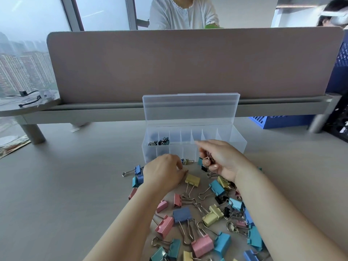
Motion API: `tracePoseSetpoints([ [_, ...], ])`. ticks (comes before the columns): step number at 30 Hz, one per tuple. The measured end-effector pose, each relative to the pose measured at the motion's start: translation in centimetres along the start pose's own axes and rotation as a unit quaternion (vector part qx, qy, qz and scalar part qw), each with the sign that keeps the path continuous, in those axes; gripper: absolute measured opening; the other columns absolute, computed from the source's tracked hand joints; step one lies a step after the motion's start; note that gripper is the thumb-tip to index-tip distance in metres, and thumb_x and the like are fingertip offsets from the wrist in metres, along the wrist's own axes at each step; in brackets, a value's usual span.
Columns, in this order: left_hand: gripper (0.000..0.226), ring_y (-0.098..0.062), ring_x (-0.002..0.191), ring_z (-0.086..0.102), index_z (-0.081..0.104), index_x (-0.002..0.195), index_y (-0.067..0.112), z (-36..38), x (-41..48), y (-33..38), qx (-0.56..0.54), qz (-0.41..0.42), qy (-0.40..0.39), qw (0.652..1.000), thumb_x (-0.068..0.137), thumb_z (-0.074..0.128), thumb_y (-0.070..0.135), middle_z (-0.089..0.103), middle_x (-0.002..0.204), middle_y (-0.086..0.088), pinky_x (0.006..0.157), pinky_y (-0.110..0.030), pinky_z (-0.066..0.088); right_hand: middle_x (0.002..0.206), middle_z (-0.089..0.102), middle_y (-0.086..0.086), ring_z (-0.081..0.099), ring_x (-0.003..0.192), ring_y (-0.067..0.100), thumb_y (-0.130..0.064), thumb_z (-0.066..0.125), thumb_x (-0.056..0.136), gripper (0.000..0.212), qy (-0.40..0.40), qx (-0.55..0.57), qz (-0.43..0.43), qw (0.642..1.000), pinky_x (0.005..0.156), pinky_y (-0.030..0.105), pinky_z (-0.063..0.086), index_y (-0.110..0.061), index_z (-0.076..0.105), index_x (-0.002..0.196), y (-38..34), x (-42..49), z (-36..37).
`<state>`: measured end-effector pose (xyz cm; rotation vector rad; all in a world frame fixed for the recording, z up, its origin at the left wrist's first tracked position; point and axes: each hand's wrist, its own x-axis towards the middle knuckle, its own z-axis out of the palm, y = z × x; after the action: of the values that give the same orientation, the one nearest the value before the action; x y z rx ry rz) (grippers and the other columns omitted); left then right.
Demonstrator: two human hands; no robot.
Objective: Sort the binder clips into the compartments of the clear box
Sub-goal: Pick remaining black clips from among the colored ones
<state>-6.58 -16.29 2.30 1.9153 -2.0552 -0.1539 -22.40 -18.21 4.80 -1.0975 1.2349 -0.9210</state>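
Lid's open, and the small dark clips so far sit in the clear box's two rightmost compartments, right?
No. The lid is open, but the small dark clips sit in the clear box's two leftmost compartments; the head view shows it.

A pale grey tabletop (66, 176) runs back to a mauve felt partition (188, 63) set on a grey rail (94, 112). On the left, tall windows (28, 25) let in hazy daylight over apartment blocks (22, 72). A round side table (11, 108) carries a black cable (30, 102). A blue crate (278, 121) sits on the right. A person in a white top (180, 14) sits beyond the partition.
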Motion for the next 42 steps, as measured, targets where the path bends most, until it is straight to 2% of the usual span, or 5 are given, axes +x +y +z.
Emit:
tracePoseSetpoints([
  [12, 0.016, -0.011, 0.065, 0.049, 0.066, 0.087, 0.023, -0.7, 0.8, -1.0, -0.149, -0.026, 0.023, 0.988, 0.084, 0.063, 0.039, 0.05, 0.064, 0.011, 0.054, -0.022, 0.035, 0.121, 0.064, -0.01, 0.057, 0.111, 0.016, -0.039, 0.058, 0.092, 0.023, 0.112, -0.52, -0.158, 0.831, 0.076, 0.026, 0.041, -0.038, 0.065, 0.114, 1.7, 0.1, 0.8],
  [21, 0.022, -0.004, 0.044, 0.041, 0.056, 0.068, 0.016, -2.7, 1.1, -1.2, -0.731, -0.2, -0.172, 0.629, 0.089, 0.053, 0.018, 0.046, 0.063, 0.005, 0.035, -0.011, 0.032, 0.095, 0.063, -0.009, 0.06, 0.098, 0.016, -0.039, 0.056, 0.093, 0.018, 0.106, -0.583, -0.209, 0.778, 0.065, 0.026, 0.036, -0.035, 0.061, 0.11, 2.4, 0.3, 1.3],
  [33, 0.028, -0.015, 0.054, 0.056, 0.057, 0.085, 0.002, -3.0, 0.9, -1.7, -0.82, -0.2, -0.205, 0.497, 0.086, 0.035, 0.02, 0.057, 0.072, -0.008, 0.049, -0.022, 0.054, 0.109, 0.066, -0.009, 0.06, 0.102, 0.015, -0.038, 0.054, 0.094, 0.022, 0.093, -0.619, -0.236, 0.743, 0.068, 0.026, 0.037, -0.037, 0.062, 0.115, 2.5, 0.2, 1.7],
  [37, 0.032, -0.009, 0.046, 0.047, 0.061, 0.083, 0.007, -2.7, 1.1, -1.4, -0.753, -0.207, -0.18, 0.598, 0.093, 0.04, 0.031, 0.055, 0.066, -0.002, 0.039, -0.015, 0.043, 0.103, 0.067, -0.008, 0.061, 0.1, 0.016, -0.034, 0.054, 0.095, 0.016, 0.094, -0.626, -0.235, 0.737, 0.065, 0.026, 0.033, -0.034, 0.065, 0.106, 2.5, 0.4, 1.6],
  [42, 0.018, -0.007, 0.045, 0.034, 0.068, 0.083, 0.017, -0.7, 1.2, -1.3, -0.363, -0.076, -0.05, 0.927, 0.087, 0.066, 0.035, 0.042, 0.057, 0.005, 0.043, -0.019, 0.03, 0.104, 0.067, -0.009, 0.06, 0.1, 0.016, -0.038, 0.058, 0.092, 0.015, 0.065, -0.621, -0.226, 0.747, 0.066, 0.026, 0.033, -0.034, 0.065, 0.105, 2.0, 0.1, 1.3],
])
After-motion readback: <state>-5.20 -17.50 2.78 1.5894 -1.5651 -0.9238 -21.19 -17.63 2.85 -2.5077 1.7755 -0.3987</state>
